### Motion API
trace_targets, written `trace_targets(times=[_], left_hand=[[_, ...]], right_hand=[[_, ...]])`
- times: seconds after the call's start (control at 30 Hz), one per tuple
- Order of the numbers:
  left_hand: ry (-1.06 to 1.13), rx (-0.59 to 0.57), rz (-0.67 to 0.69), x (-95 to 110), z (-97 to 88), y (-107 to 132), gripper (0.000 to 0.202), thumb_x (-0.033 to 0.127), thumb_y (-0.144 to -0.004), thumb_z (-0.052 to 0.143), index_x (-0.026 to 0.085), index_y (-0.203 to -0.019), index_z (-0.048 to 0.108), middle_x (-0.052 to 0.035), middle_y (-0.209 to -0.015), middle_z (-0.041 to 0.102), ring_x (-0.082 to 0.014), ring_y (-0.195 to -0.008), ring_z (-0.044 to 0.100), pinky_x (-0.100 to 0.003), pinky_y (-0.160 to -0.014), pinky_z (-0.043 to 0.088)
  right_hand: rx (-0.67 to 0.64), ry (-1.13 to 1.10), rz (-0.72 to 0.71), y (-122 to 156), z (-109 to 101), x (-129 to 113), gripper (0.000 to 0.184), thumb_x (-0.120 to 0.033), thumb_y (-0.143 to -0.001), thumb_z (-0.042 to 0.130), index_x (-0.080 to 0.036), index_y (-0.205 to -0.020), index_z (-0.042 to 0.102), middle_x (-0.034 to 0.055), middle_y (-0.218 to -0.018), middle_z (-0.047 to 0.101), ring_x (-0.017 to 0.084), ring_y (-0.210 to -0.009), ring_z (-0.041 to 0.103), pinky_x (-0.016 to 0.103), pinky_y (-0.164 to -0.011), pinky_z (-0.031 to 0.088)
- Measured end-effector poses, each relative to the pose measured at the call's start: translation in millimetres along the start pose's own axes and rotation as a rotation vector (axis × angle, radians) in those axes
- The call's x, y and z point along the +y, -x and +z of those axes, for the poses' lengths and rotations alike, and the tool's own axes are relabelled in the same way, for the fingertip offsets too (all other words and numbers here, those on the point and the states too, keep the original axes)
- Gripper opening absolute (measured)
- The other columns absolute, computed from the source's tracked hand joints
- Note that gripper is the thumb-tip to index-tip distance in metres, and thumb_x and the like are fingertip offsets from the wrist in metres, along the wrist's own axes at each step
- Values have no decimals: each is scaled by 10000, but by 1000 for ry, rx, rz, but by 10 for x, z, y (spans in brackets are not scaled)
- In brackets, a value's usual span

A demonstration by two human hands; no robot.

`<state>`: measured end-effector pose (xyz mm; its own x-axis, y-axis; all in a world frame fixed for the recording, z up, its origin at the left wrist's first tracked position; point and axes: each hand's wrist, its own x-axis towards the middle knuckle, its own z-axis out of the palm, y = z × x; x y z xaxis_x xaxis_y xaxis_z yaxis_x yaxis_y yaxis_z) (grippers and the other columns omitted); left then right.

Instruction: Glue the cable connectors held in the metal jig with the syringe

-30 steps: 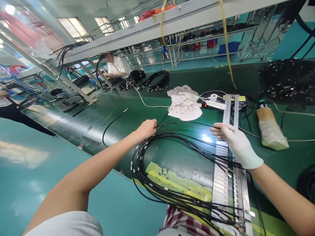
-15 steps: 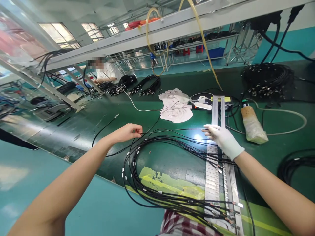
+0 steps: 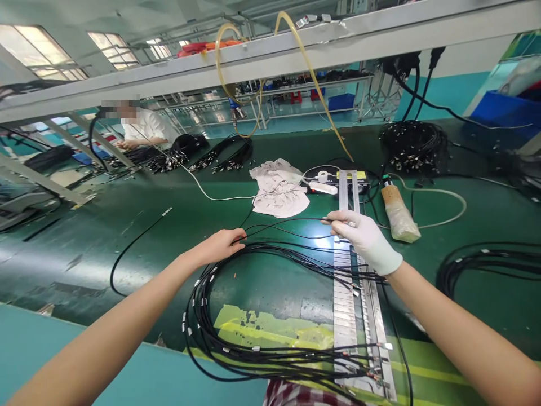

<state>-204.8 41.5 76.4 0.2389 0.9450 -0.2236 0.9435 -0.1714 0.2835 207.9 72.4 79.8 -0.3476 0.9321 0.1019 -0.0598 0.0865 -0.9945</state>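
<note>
My left hand (image 3: 222, 245), bare, pinches a thin black cable (image 3: 283, 223) that runs across to my right hand (image 3: 361, 234). That right hand wears a white glove and grips the same cable above a long metal fixture rail (image 3: 344, 282). Beneath both hands a bundle of black cables (image 3: 236, 338) loops over the green bench (image 3: 105, 225), its ends lying across the rail near the front edge.
A crumpled white cloth (image 3: 279, 194), a wrapped bottle (image 3: 399, 217) and a tape roll lie behind the rail. More cable coils sit at back right (image 3: 414, 146) and right (image 3: 486, 262). A person in white (image 3: 143, 127) works far left. Yellow hoses hang overhead.
My left hand went from a fist on the bundle to a pinch on one cable. The view swung left, so the bench scene shifted; the right hand stays on the rail.
</note>
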Motion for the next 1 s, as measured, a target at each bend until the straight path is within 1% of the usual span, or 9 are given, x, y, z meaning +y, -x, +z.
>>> trace_targets(times=[0.13, 0.2, 0.3, 0.4, 0.53, 0.7, 0.8, 0.9, 1.0], left_hand=[[2, 54, 35, 212, 91, -158, 423, 491, -948, 443, 250, -1253, 608, -36, -952, 711, -207, -811, 651, -279, -733, 463], [-4, 71, 55, 277, 90, -182, 419, 486, -977, 402, 266, -1246, 636, -39, -1076, 729, -219, -936, 672, -287, -830, 480], [-27, 90, 60, 290, 34, -137, 429, 475, -1000, 370, 268, -1223, 672, -27, -1228, 712, -228, -1099, 657, -285, -945, 466], [-68, 98, 37, 241, -46, -30, 441, 480, -1009, 358, 274, -1241, 672, -12, -1252, 708, -221, -1116, 657, -273, -943, 468], [-164, 91, -1, 152, -163, 131, 422, 468, -1013, 359, 296, -1221, 684, -8, -1226, 716, -226, -1101, 655, -272, -902, 462], [-306, 73, -90, -16, -349, 381, 325, 406, -980, 449, 317, -1131, 722, -22, -1114, 728, -231, -972, 667, -263, -784, 452], [-366, 82, -178, -149, -510, 573, 301, 363, -958, 491, 263, -1096, 739, -60, -1036, 722, -231, -843, 655, -270, -708, 445], [-358, 71, -211, -199, -764, 780, 310, 398, -964, 510, 234, -1096, 737, -58, -1072, 729, -221, -886, 654, -270, -764, 478], [-162, 66, -142, 12, -1085, 969, 347, 510, -973, 513, 301, -1173, 705, 12, -1185, 723, -182, -1013, 655, -252, -888, 500]], right_hand=[[-45, 129, -29, 54, 28, 26, 470, -441, -830, 737, -240, -1246, 650, 85, -1222, 706, 218, -967, 696, 351, -827, 566], [-67, 223, -2, 51, 5, 179, 574, -395, -800, 759, -271, -1335, 595, 82, -1243, 699, 193, -843, 701, 347, -768, 571], [-82, 391, 58, 43, -53, 470, 678, -294, -728, 792, -274, -1372, 580, 72, -1095, 749, 166, -637, 654, 351, -659, 556], [-70, 532, 46, 66, -102, 626, 534, -265, -727, 772, -278, -1253, 677, 50, -1001, 761, 222, -751, 687, 413, -782, 554], [-12, 619, -50, 120, -154, 469, 353, -313, -859, 653, -319, -1210, 691, 20, -1110, 739, 258, -1003, 674, 441, -952, 499], [45, 636, -133, 134, -223, 70, 389, -360, -875, 658, -337, -1263, 650, -4, -1035, 743, 223, -848, 667, 399, -832, 525], [58, 615, -162, 75, -281, -19, 392, -348, -867, 663, -328, -1259, 653, -1, -1024, 744, 222, -846, 681, 384, -803, 539], [57, 684, -154, -25, -343, 45, 365, -336, -861, 653, -320, -1226, 668, 5, -1010, 740, 227, -844, 688, 384, -784, 547], [49, 765, -154, -83, -319, 84, 369, -338, -819, 691, -309, -1187, 690, 30, -1071, 717, 233, -816, 675, 413, -788, 551]])
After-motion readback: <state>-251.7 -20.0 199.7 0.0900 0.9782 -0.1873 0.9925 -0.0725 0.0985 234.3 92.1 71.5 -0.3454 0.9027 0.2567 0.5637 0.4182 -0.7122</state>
